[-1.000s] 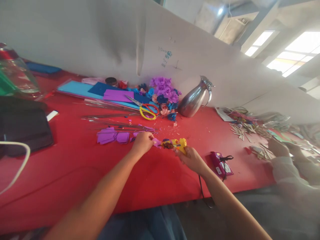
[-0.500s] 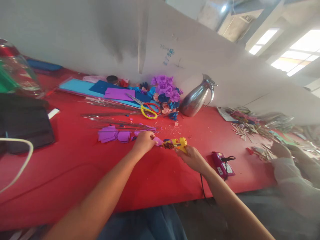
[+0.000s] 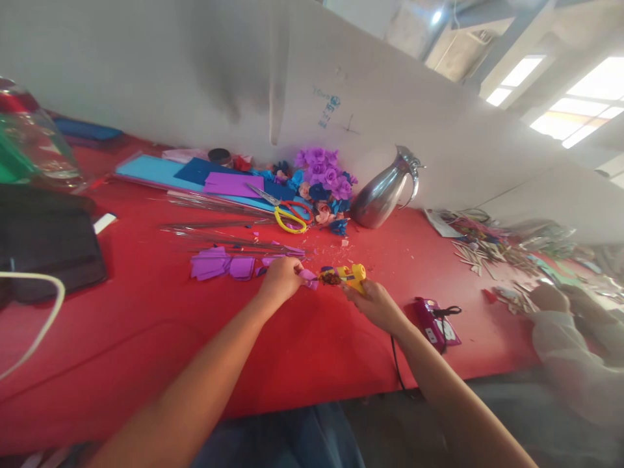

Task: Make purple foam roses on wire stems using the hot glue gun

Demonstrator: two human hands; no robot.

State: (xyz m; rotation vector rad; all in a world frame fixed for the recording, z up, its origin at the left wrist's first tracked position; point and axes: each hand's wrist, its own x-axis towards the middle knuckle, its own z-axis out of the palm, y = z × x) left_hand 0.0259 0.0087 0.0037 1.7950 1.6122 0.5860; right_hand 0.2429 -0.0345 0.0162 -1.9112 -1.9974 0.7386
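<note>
Between the fingertips of my left hand [image 3: 283, 281] is a small purple paper flower piece [image 3: 309, 278], its petal curled to the right. My right hand [image 3: 376, 305] is wrapped round the handle of a yellow glue gun [image 3: 358, 276]. Its nozzle end, crusted with brown residue, points left at the purple piece, with a slight space between them. Left of my left hand lie cut purple paper petals [image 3: 210, 263]. Thin metal wires [image 3: 219, 237] stretch along the table just beyond them.
Red-and-yellow scissors [image 3: 290, 218] rest beside purple and blue sheets [image 3: 234, 184]. Behind stand finished paper flowers [image 3: 324, 172] and a steel jug [image 3: 385, 195]. A magenta box [image 3: 436, 322] with a black cord sits right of my right arm. A co-worker's hands [image 3: 550, 299] are at far right among wooden sticks.
The glue gun has drawn slightly right, away from the purple piece, opening a small space between them. My left hand keeps its hold on the piece, which now looks more tilted.
</note>
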